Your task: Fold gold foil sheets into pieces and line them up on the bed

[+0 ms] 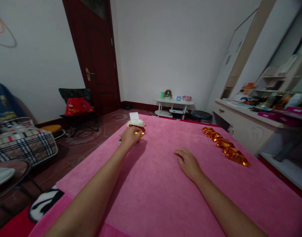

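My left hand (130, 135) reaches far across the pink cloth (156, 184) and its fingers are closed round a small gold and red foil piece (140, 131), right beside a white pack with an open flip lid (135, 121). My right hand (188, 163) lies flat on the cloth near the middle, fingers stretched out, holding nothing. A row of several folded gold foil pieces (226, 146) lies on the cloth to the right of that hand, a short way off.
A dark wooden door (96, 56) is at the back left, with a folding chair holding a red bag (77, 106) before it. A small white table (173, 105) stands by the far wall. A cluttered dresser (250, 115) runs along the right. A plaid blanket (22, 140) lies at left.
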`<state>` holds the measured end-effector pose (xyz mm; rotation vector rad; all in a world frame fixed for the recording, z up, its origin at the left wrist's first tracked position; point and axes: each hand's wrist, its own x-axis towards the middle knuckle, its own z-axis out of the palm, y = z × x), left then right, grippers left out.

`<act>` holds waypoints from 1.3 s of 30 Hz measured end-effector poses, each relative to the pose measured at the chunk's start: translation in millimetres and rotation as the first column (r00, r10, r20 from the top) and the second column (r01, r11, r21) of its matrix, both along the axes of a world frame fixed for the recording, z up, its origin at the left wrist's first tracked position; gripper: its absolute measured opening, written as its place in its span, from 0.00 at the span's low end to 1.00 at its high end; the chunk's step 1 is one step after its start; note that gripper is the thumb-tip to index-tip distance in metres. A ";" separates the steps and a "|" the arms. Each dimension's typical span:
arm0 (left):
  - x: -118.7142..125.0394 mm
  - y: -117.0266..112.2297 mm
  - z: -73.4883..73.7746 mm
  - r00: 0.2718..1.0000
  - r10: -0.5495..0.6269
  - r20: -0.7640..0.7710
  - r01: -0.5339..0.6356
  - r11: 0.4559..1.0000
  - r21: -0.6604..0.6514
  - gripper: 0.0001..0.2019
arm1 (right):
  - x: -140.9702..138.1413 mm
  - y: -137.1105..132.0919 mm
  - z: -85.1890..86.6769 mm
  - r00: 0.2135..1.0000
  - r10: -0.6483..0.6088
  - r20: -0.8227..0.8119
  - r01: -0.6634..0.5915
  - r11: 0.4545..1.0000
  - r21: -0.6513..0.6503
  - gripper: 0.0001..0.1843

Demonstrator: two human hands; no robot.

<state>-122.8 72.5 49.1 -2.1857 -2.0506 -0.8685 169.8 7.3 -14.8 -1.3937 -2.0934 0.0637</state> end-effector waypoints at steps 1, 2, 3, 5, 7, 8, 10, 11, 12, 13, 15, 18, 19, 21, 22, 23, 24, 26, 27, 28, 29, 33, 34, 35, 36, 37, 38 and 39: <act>-11.5 3.7 -3.1 0.999 0.026 -0.021 -0.027 0.999 -0.041 0.15 | -0.4 -0.4 0.5 1.000 -0.001 -0.001 0.001 1.000 -0.001 0.17; -21.2 6.4 -6.7 0.999 0.041 -0.035 -0.043 0.996 -0.072 0.15 | -0.8 -0.7 1.0 1.000 0.000 -0.003 0.000 1.000 -0.002 0.17; -29.0 8.3 -10.0 0.997 0.056 -0.056 -0.061 0.994 -0.093 0.15 | -1.0 -1.0 1.6 1.000 0.003 -0.006 -0.003 1.000 -0.003 0.17; -39.0 9.8 -14.6 0.993 0.069 -0.098 -0.082 0.988 -0.134 0.15 | -1.2 -1.3 2.6 1.000 0.010 -0.016 -0.010 1.000 -0.008 0.17; -42.8 9.7 -15.8 0.989 0.063 -0.137 -0.087 0.980 -0.180 0.16 | -1.0 -1.2 2.9 1.000 0.013 -0.024 -0.014 1.000 -0.018 0.17; -42.9 9.4 -15.5 0.988 0.051 -0.148 -0.081 0.976 -0.204 0.17 | -0.9 -1.1 2.8 1.000 0.012 -0.026 -0.012 1.000 -0.023 0.17; -40.5 8.4 -14.8 0.986 0.026 -0.167 -0.068 0.966 -0.248 0.20 | -0.8 -1.1 2.4 0.999 0.004 -0.032 -0.005 1.000 -0.029 0.17; -38.3 7.7 -14.9 0.982 0.012 -0.188 -0.061 0.963 -0.261 0.21 | -0.8 -1.3 2.2 0.999 0.002 -0.036 -0.003 1.000 -0.031 0.17; -35.7 7.1 -15.4 0.976 -0.003 -0.219 -0.057 0.962 -0.266 0.22 | -0.9 -1.7 2.1 0.999 -0.002 -0.039 0.001 1.000 -0.031 0.17; -32.9 6.6 -16.5 0.966 -0.010 -0.259 -0.061 0.963 -0.263 0.22 | -1.0 -2.4 2.0 0.999 -0.003 -0.041 0.001 0.999 -0.032 0.17; -27.6 6.5 -20.1 0.942 -0.021 -0.334 -0.063 0.969 -0.238 0.20 | -1.4 -3.8 2.0 0.999 -0.008 -0.039 0.007 1.000 -0.027 0.18; -21.8 9.2 -27.0 0.922 0.018 -0.388 -0.109 0.971 -0.213 0.19 | -1.7 -5.4 2.4 1.000 -0.014 -0.028 0.013 1.000 -0.023 0.16; -20.6 10.5 -29.0 0.916 0.008 -0.401 -0.103 0.971 -0.214 0.19 | -1.7 -5.7 2.6 1.000 -0.017 -0.025 0.016 1.000 -0.020 0.16; -19.0 12.8 -31.6 0.908 -0.023 -0.418 -0.069 0.977 -0.204 0.19 | -1.7 -6.2 3.1 1.000 -0.020 -0.021 0.020 1.000 -0.018 0.16; -18.7 13.4 -32.0 0.908 -0.032 -0.417 -0.056 0.978 -0.199 0.19 | -1.6 -6.4 3.2 1.000 -0.022 -0.020 0.021 1.000 -0.017 0.15; -18.8 13.7 -31.7 0.913 -0.028 -0.406 -0.059 0.978 -0.200 0.18 | -1.5 -6.6 3.3 1.000 -0.021 -0.021 0.020 1.000 -0.018 0.15; -19.3 13.6 -30.9 0.921 -0.013 -0.390 -0.073 0.976 -0.206 0.18 | -1.4 -6.6 3.3 1.000 -0.019 -0.023 0.019 1.000 -0.018 0.15; -21.8 12.6 -28.4 0.935 0.028 -0.355 -0.114 0.968 -0.223 0.18 | -1.1 -6.4 2.8 1.000 -0.015 -0.026 0.014 1.000 -0.018 0.15; -23.7 12.0 -27.1 0.939 0.046 -0.340 -0.130 0.964 -0.230 0.17 | -1.0 -6.2 2.4 1.000 -0.013 -0.028 0.013 1.000 -0.017 0.14; -25.9 11.4 -26.0 0.943 0.055 -0.327 -0.137 0.963 -0.233 0.17 | -0.8 -5.9 1.9 0.999 -0.013 -0.029 0.012 1.000 -0.016 0.14; -28.3 10.9 -25.3 0.947 0.058 -0.317 -0.135 0.964 -0.229 0.17 | -0.6 -5.6 1.4 0.999 -0.013 -0.032 0.012 1.000 -0.014 0.14; -35.9 11.5 -25.6 0.946 0.050 -0.320 -0.117 0.974 -0.194 0.20 | -0.5 -4.6 0.6 0.999 -0.005 -0.040 0.005 1.000 -0.006 0.14; -36.4 12.1 -25.9 0.943 0.046 -0.329 -0.112 0.977 -0.183 0.22 | -0.6 -4.5 0.5 0.999 -0.005 -0.043 0.005 1.000 -0.004 0.15; -36.2 12.8 -26.0 0.940 0.043 -0.338 -0.108 0.978 -0.178 0.23 | -0.7 -4.3 0.4 0.999 -0.006 -0.046 0.006 1.000 -0.001 0.15; -35.2 13.5 -25.7 0.938 0.038 -0.343 -0.106 0.978 -0.181 0.23 | -0.8 -4.2 0.3 0.999 -0.006 -0.050 0.006 1.000 0.001 0.15; -33.8 14.0 -25.0 0.939 0.037 -0.341 -0.108 0.975 -0.192 0.23 | -0.8 -4.0 0.1 0.999 -0.004 -0.055 0.005 1.000 0.006 0.15; -32.0 14.2 -23.8 0.943 0.041 -0.331 -0.116 0.971 -0.210 0.22 | -0.8 -3.8 -0.2 0.998 -0.001 -0.059 0.001 1.000 0.010 0.16; -30.0 14.1 -22.1 0.951 0.042 -0.305 -0.116 0.966 -0.230 0.21 | -0.8 -3.5 -0.6 0.998 0.005 -0.062 -0.004 1.000 0.014 0.16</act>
